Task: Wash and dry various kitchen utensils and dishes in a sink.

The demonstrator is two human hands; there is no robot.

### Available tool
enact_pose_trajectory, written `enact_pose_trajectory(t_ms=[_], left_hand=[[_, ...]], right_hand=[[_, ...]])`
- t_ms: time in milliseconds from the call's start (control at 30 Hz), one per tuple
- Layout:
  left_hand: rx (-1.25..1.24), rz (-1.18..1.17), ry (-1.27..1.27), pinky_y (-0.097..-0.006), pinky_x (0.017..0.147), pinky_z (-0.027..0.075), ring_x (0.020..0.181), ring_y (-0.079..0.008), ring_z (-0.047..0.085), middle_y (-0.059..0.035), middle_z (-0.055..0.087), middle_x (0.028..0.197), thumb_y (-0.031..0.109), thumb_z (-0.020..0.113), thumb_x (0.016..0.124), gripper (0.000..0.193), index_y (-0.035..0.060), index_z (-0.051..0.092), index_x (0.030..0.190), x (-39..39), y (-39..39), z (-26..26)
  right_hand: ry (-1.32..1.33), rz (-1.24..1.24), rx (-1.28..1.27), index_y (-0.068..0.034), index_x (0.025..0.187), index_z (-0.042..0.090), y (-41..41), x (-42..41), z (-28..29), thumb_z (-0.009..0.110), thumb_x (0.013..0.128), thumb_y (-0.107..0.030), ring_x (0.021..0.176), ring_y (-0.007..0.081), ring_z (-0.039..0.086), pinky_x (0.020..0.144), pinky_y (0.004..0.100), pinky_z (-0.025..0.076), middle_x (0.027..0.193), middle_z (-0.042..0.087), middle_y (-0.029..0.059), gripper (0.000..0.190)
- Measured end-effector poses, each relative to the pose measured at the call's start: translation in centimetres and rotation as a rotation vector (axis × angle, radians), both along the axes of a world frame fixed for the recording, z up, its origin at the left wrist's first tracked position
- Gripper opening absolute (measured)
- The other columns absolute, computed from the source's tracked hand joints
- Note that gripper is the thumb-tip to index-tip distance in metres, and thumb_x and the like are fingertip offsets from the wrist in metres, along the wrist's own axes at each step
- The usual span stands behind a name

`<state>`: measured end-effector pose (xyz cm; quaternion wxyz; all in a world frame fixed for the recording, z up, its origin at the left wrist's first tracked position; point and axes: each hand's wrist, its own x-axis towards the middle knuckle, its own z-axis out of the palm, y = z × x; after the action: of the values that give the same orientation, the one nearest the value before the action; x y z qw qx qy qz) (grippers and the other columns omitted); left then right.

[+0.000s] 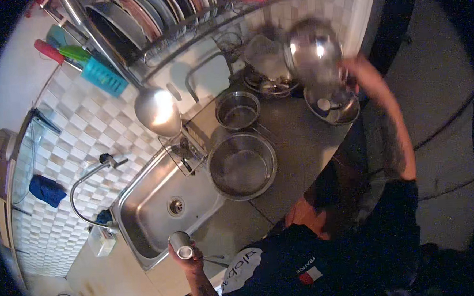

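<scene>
My left hand [190, 261] is wrapped around a metal tumbler [180, 241] above the near edge of the steel sink [155, 200]. At the far right of the counter, my right hand [350, 70] grips a shiny round metal bowl [314, 45], which is blurred and raised. Below it sits another metal bowl [339, 112] with a small metal piece inside. A wide vessel [272, 89] holding several items stands to its left, partly hidden. Between my hands are a large steel basin [242, 168] and a smaller saucepan [238, 111], both seemingly without contents.
A curved faucet [77, 200] rises behind the sink. A wire cutlery basket [184, 154] sits at the sink's corner. A large hanging ladle [158, 112] and a dish rack [174, 26] with plates overhang the counter. A blue utensil holder [104, 76] is on the wall.
</scene>
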<state>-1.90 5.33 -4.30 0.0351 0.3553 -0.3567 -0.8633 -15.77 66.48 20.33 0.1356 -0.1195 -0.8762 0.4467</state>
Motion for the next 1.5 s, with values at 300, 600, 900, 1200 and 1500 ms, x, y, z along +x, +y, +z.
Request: enact_pose_trajectory(t_ms=[300,600,900,1200,1500], left_hand=[[0.022,-0.209,0.037,-0.0347,0.061,0.050,0.078,-0.0207,0.059,-0.0061,0.061,0.092,0.058,0.054,0.084,0.054,0.0120,0.056,0.114,-2.6,-1.6,-1.6],[-0.021,-0.181,0.159,-0.0363,0.071,0.052,0.088,-0.0218,0.059,-0.0067,0.060,0.103,0.049,0.053,0.089,0.048,0.0111,0.053,0.119,-3.8,1.3,0.8],[0.217,-0.449,0.309,-0.0241,0.036,0.040,0.052,-0.0141,0.054,0.0012,0.062,0.083,0.056,0.048,0.089,0.044,0.0188,0.057,0.110,-0.3,-4.1,-2.8],[0.127,-0.195,0.171,-0.0194,0.030,0.031,0.042,-0.0099,0.046,0.0004,0.062,0.079,0.061,0.049,0.087,0.044,0.0209,0.057,0.104,-3.1,2.3,2.7],[-0.247,-0.197,0.252,-0.0200,0.033,0.039,0.045,-0.0102,0.052,-0.0049,0.061,0.078,0.047,0.058,0.089,0.043,0.0087,0.056,0.108,0.6,4.8,7.5]], right_hand=[[-0.278,-0.015,-0.044,-0.005,0.086,0.063,-3.0,8.5,-18.6,0.057,0.088,-0.035,0.057,0.0141,0.055,0.055,0.0308,0.043,0.067,0.061,0.0049,0.031],[-0.593,0.224,-0.171,-0.005,0.090,0.063,1.2,8.0,-28.2,0.058,0.089,-0.039,0.066,0.0142,0.054,0.060,0.0330,0.044,0.077,0.062,0.0053,0.035],[-0.017,0.551,-0.209,-0.004,0.111,0.060,-0.6,2.8,-11.3,0.043,0.099,-0.034,0.089,0.0132,0.056,0.071,0.0306,0.050,0.106,0.058,0.0052,0.036],[0.654,0.157,0.582,-0.002,0.122,0.057,-2.9,-21.8,17.0,0.051,0.092,-0.041,0.113,0.0308,0.055,0.099,0.0395,0.041,0.120,0.059,0.0177,0.049],[1.154,0.122,0.301,-0.007,0.121,0.055,-16.4,-15.6,13.8,0.055,0.089,-0.029,0.092,0.0275,0.059,0.082,0.0392,0.048,0.100,0.058,0.0126,0.038]])
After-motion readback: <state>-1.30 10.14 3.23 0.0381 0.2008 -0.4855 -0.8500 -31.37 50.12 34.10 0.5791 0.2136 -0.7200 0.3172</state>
